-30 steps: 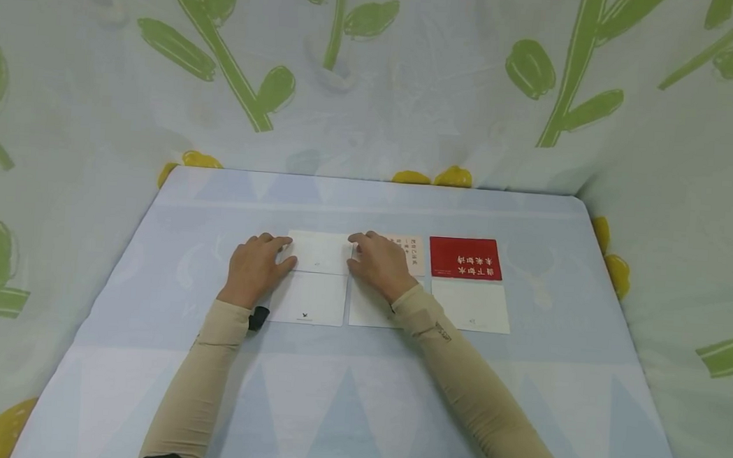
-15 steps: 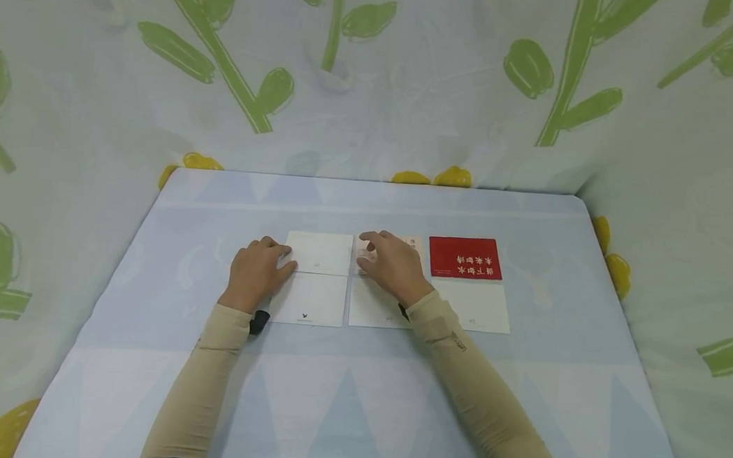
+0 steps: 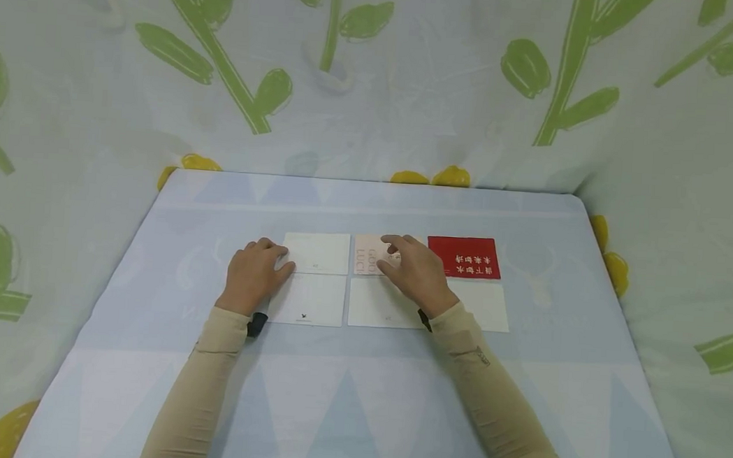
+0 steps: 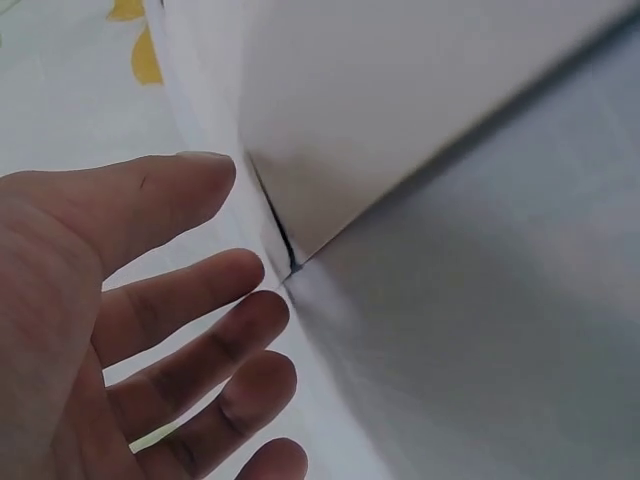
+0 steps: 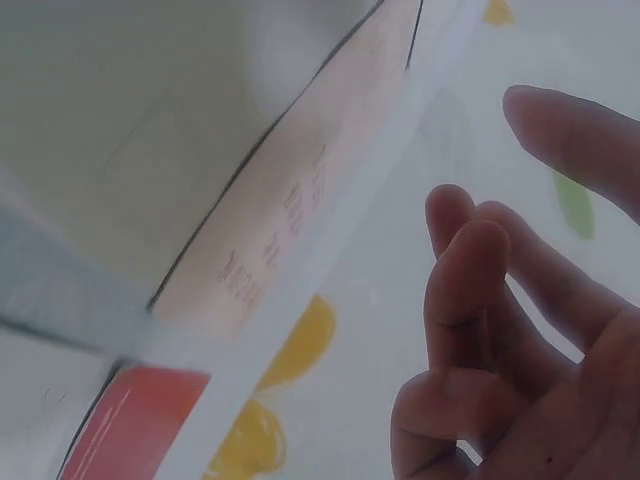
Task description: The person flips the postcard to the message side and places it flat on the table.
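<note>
My left hand (image 3: 252, 274) touches the left edge of a white card (image 3: 317, 252) in the head view, its thumb and fingers apart. In the left wrist view its fingers (image 4: 200, 325) hold nothing beside a card corner. My right hand (image 3: 419, 273) is over a pale pink card (image 3: 365, 253) with "GOO" and "LUC" lettering, covering its right part. Nothing lies between its bent fingers and thumb in the right wrist view. Just right of this hand is a red card (image 3: 466, 252) with white characters.
A front row of white cards lies below: one at left (image 3: 307, 302), one in the middle (image 3: 377, 303) and one at right (image 3: 492, 308), partly behind my right wrist. A patterned cloth covers the table (image 3: 343, 410); leaf-print curtains (image 3: 412, 106) surround it.
My right hand has moved right from the white card's right edge to over the pink card, uncovering its left side and lettering. My left hand stays at the white card's left edge.
</note>
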A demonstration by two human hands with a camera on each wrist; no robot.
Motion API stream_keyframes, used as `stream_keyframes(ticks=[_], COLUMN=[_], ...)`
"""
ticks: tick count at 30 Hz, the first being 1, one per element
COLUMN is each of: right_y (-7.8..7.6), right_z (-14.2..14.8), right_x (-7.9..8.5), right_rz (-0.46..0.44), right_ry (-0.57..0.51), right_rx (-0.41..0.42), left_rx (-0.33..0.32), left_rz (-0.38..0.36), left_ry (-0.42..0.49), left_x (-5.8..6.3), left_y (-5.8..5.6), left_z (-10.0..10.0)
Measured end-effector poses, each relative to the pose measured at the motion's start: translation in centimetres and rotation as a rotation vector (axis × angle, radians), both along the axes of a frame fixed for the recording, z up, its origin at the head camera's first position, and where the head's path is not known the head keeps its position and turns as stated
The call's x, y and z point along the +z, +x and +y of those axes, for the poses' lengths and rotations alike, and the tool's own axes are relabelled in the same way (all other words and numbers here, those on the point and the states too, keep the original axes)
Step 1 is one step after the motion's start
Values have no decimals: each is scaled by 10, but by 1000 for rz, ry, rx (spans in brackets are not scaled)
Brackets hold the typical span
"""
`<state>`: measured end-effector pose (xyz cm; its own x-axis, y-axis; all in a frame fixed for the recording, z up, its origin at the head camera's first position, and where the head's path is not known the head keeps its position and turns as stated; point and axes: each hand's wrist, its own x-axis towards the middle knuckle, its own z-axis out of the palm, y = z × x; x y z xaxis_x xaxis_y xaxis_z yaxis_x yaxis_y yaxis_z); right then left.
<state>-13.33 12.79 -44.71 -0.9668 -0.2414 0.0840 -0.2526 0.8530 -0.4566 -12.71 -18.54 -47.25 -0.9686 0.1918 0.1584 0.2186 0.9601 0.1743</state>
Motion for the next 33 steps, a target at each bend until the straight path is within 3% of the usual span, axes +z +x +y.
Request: stream_keyframes(ticks=[6,17,24,33], right_y=[3,11,18,24], right_z=[20,45,61,80], right_x=[-1,0,-1,-6], right_rz=[-30,-11,-22,-10], right_ry=[-19,-52,-65,-69], right_rx=[-29,-10,42,51], left_rx=[-31,-178,-254,-298], left_rz=[95,97,39,-69], left_ry=[64,182,208,153], left_x=[3,8,10,12], left_y=[-2,-10,-14,-18], left_z=[2,31,52,75])
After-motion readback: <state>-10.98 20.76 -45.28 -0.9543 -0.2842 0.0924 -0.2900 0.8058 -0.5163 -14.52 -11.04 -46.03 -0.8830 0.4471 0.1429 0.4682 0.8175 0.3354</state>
